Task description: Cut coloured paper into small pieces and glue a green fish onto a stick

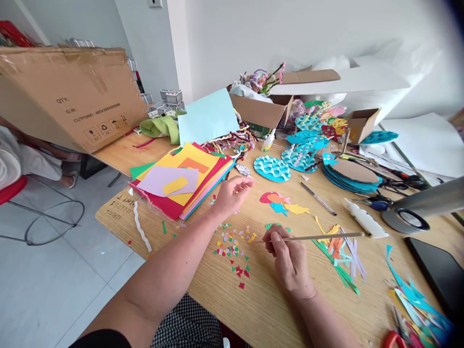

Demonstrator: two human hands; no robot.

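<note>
My right hand (286,256) grips a thin wooden stick (326,237), its tip pointing left over small paper confetti pieces (232,244) in several colours. Touching no visible object, my left hand (234,193) hovers above the table, fingers loosely bent and apart. Just beyond it lies a small black-and-white patterned cutout (243,169). Paper fish cutouts in red, orange, blue and yellow (297,209) lie in the middle. A green cutout (277,226) is partly hidden behind my right hand. Thin paper strips (339,251) are piled to the right.
Stacked coloured paper (163,205) sits at left, a large cardboard box (72,96) behind it. A blue wavy disc (271,168), pen (319,198), glue bottle (366,220), tape roll (406,220), black phone (435,270) and red-handled scissors (393,340) lie about. Another person's foot (68,180) shows at left.
</note>
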